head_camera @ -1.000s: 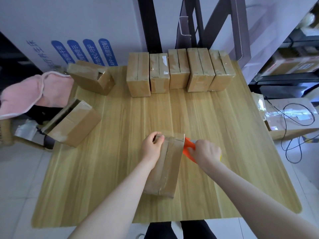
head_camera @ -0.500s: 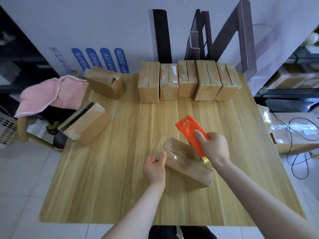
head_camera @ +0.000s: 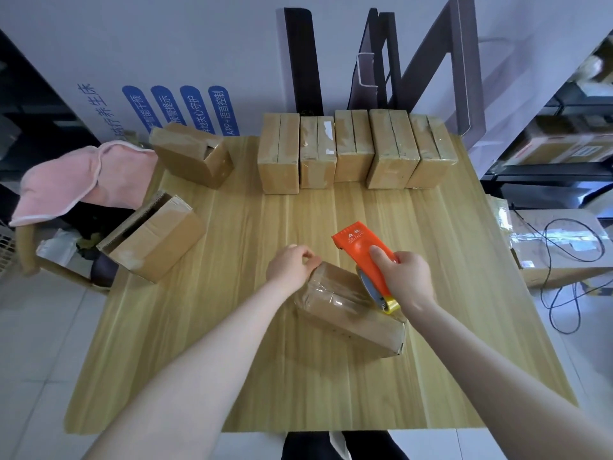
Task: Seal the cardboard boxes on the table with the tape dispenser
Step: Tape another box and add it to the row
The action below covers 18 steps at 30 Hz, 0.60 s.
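**Dispenser above the box, long axis running upper left to lower right**

The cardboard box (head_camera: 345, 313) I am working on lies flat on the table (head_camera: 232, 360), just below the middle of the frame. Its long axis slants from upper left to lower right, and clear tape already shines on its top face. My left grip (head_camera: 292, 267) sits at the upper-left end, fingers curled over that corner to hold the box down. My right grip (head_camera: 406, 277) is wrapped around the orange tape dispenser (head_camera: 360, 249), thumb on its flat back. The dispenser's nose points to the upper left and lifts clear of the box. Its roll end (head_camera: 376, 292) hangs low over the middle of the top face. I cannot tell whether that end touches the cardboard.

The dispenser lies nearly along the box's length, so I judge the next pull should follow that same slant, with the left grip bracing the far end.

Five more boxes (head_camera: 355, 151) stand side by side along the table's upper edge. Two boxes with open flaps (head_camera: 156, 237) lie at the upper left, well apart from my hands.
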Each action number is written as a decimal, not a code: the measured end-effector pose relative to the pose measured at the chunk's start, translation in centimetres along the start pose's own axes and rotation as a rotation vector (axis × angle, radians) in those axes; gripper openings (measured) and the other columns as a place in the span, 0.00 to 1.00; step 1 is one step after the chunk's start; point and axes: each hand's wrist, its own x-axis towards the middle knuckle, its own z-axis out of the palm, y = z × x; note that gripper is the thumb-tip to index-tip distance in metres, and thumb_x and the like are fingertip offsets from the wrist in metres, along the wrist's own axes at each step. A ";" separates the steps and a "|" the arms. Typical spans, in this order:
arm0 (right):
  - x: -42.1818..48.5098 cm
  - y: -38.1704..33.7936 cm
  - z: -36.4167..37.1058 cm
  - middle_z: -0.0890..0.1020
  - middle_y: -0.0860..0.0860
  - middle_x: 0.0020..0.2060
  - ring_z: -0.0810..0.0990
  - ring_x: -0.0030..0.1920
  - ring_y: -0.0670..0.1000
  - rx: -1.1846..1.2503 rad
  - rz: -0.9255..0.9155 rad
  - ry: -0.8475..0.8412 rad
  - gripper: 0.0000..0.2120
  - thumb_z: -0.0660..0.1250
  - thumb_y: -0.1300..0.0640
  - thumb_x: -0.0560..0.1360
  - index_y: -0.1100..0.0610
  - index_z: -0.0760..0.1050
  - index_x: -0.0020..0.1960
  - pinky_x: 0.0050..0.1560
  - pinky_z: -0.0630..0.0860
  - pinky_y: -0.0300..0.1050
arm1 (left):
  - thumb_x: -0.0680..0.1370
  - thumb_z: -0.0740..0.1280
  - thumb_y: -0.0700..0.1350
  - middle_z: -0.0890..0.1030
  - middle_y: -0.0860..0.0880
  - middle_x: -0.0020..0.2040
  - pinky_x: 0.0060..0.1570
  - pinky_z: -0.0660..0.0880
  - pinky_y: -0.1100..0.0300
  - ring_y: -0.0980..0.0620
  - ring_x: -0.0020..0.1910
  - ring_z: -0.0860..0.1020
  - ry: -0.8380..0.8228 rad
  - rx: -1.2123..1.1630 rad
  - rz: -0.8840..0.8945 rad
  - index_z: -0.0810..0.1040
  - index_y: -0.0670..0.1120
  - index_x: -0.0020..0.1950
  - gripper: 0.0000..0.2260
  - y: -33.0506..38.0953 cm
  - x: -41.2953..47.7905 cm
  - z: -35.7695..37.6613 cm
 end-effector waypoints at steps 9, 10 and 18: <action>0.1 0.4 0.1 0.81 0.54 0.31 0.79 0.32 0.54 0.012 -0.002 0.015 0.25 0.64 0.38 0.74 0.61 0.78 0.37 0.34 0.74 0.47 | 0.83 0.57 0.50 0.78 0.51 0.43 0.42 0.71 0.61 0.50 0.45 0.76 -0.146 -0.765 -0.222 0.75 0.49 0.47 0.10 -0.5 -0.6 2.6; 0.2 0.4 0.1 0.82 0.54 0.32 0.80 0.33 0.55 0.014 -0.001 0.012 0.25 0.64 0.38 0.74 0.61 0.78 0.38 0.35 0.75 0.48 | 0.83 0.56 0.52 0.78 0.50 0.45 0.43 0.72 0.60 0.50 0.46 0.77 -0.150 -0.800 -0.272 0.74 0.48 0.51 0.11 -0.6 -1.0 3.2; 0.0 0.7 0.0 0.80 0.54 0.30 0.77 0.30 0.52 0.044 -0.002 0.009 0.26 0.65 0.38 0.74 0.63 0.78 0.38 0.33 0.72 0.46 | 0.83 0.56 0.50 0.75 0.52 0.66 0.63 0.67 0.61 0.55 0.64 0.72 0.304 -0.614 -0.019 0.72 0.44 0.69 0.17 -0.4 -2.9 2.8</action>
